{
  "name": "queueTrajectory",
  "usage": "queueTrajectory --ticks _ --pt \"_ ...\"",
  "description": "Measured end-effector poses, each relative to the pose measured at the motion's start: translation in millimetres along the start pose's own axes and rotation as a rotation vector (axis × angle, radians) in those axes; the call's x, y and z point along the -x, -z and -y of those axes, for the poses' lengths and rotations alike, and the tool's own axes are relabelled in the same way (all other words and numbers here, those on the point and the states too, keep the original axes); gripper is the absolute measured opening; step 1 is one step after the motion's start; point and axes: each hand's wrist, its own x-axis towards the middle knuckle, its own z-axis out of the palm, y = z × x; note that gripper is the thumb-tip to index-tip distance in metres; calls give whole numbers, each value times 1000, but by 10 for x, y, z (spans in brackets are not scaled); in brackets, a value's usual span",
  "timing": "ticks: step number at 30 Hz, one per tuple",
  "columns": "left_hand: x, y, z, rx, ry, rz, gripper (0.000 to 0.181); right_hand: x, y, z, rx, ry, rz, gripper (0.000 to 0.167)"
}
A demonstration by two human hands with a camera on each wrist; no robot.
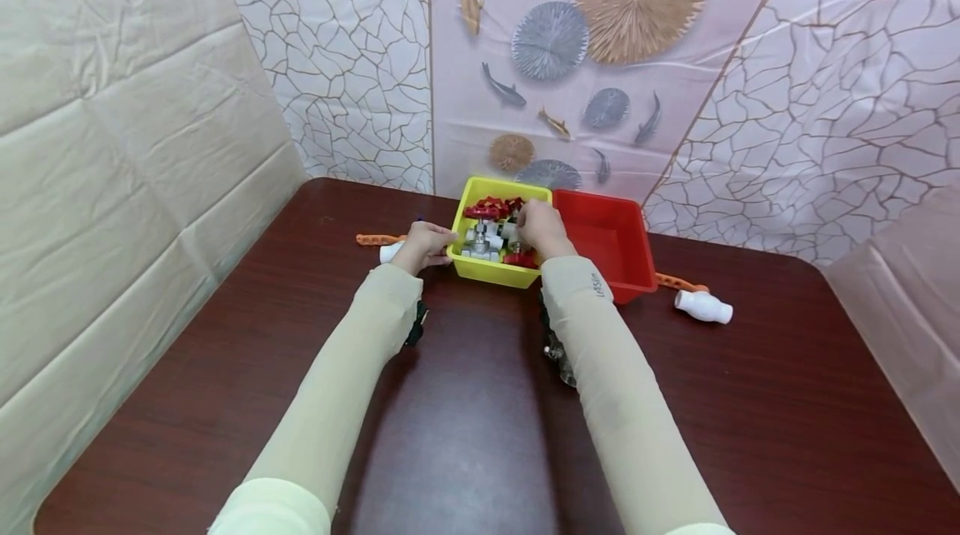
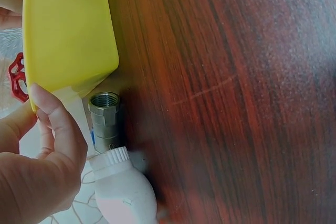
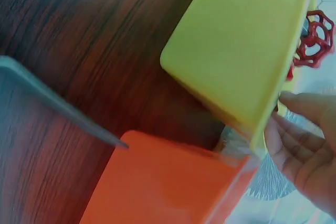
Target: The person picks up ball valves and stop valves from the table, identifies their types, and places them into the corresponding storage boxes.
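Observation:
A yellow bin at the back of the table holds several valves with red handwheels and pale metal bodies. At its left rim my left hand pinches the edge between thumb and fingers, close up in the left wrist view. My right hand reaches over the right side among the valves. In the right wrist view, its thumb and fingers curve toward each other just behind the rim. Something small and dark shows between them; whether they grip it is unclear. A red handwheel stands near them.
A red bin adjoins the yellow one on the right. White plastic fittings with orange handles lie at both sides. A threaded metal fitting sits by the left hand. Another metal piece is partly hidden under the right forearm.

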Motion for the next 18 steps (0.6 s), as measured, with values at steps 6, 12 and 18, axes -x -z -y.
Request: queueTrajectory --ticks 6,12,18 --pt "147 29 -60 18 32 10 37 32 90 -91 -91 68 117 23" --pt "75 34 -40 6 14 -9 35 34 143 -140 -84 140 166 25" --pt "-77 -7 27 15 12 -18 28 144 202 -174 -129 181 184 27"
